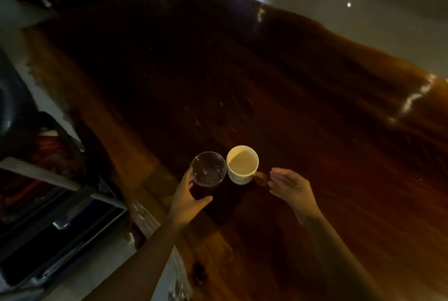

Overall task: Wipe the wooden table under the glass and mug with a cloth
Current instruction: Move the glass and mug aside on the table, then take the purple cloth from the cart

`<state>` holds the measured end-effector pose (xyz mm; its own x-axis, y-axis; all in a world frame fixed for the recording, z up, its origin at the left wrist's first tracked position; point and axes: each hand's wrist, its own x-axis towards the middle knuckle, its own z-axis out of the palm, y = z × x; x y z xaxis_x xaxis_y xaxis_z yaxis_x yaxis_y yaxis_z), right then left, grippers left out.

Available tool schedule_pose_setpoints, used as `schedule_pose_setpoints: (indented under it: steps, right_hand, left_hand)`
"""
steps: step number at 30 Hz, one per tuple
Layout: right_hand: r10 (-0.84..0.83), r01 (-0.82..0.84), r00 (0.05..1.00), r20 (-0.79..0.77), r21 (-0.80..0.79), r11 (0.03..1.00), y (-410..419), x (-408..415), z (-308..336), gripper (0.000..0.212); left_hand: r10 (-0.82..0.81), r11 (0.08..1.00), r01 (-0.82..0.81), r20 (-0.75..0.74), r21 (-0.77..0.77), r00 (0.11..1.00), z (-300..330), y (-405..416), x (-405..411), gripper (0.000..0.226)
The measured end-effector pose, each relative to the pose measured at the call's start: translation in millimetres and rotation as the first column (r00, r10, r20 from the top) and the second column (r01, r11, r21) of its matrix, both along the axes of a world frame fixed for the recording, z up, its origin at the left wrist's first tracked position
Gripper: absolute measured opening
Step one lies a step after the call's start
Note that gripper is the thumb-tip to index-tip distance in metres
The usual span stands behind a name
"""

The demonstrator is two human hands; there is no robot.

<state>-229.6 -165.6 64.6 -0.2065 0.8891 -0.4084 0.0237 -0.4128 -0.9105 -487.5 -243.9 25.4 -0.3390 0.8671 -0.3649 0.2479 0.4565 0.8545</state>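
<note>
A clear glass (208, 169) and a white mug (242, 164) with a brown handle stand side by side, touching, on the dark wooden table (266, 97), near its left edge. My left hand (188, 197) curls around the near left side of the glass, thumb under it; whether it grips is hard to tell. My right hand (289, 185) is open with fingers spread, its fingertips just right of the mug's handle, not holding it. No cloth is in view.
A shelf or rack with dark items (48, 191) stands left of the table. A crumpled clear plastic bag (145, 220) hangs at the table's left edge. The pale floor (363, 10) lies beyond the far edge. The scene is dim.
</note>
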Motion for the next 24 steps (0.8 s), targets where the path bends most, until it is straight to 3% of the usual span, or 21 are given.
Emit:
schedule_pose_setpoints:
  steps: [3,8,13,17,21,24]
  right_hand:
    - [0.012,-0.014,1.0,0.025,0.104,0.994,-13,-8,30,0.033]
    - [0.229,-0.234,0.972,0.05,0.24,0.942,-29,-64,84,0.027]
    - [0.372,-0.385,0.922,0.103,0.332,0.861,-47,-154,125,0.028]
    - [0.45,-0.506,0.862,0.232,0.417,0.755,-61,-245,144,0.026]
    - [0.482,-0.621,0.784,0.392,0.48,0.62,-72,-355,157,0.031]
    - [0.436,-0.707,0.706,0.557,0.581,0.403,-81,-432,163,0.041]
  left_hand:
    - [0.054,0.997,-0.057,-0.066,-0.043,0.996,26,-28,-1,0.095]
    - [0.126,0.992,-0.122,-0.162,0.034,0.979,79,-72,-28,0.086]
    - [0.007,0.996,0.014,-0.235,0.086,0.972,131,-104,-98,0.077]
    - [0.11,0.987,-0.058,-0.359,0.152,0.927,157,-125,-172,0.061]
    - [0.282,0.945,-0.118,-0.579,0.304,0.765,177,-149,-260,0.041]
    - [0.438,0.883,-0.136,-0.685,0.449,0.582,184,-162,-326,0.039]
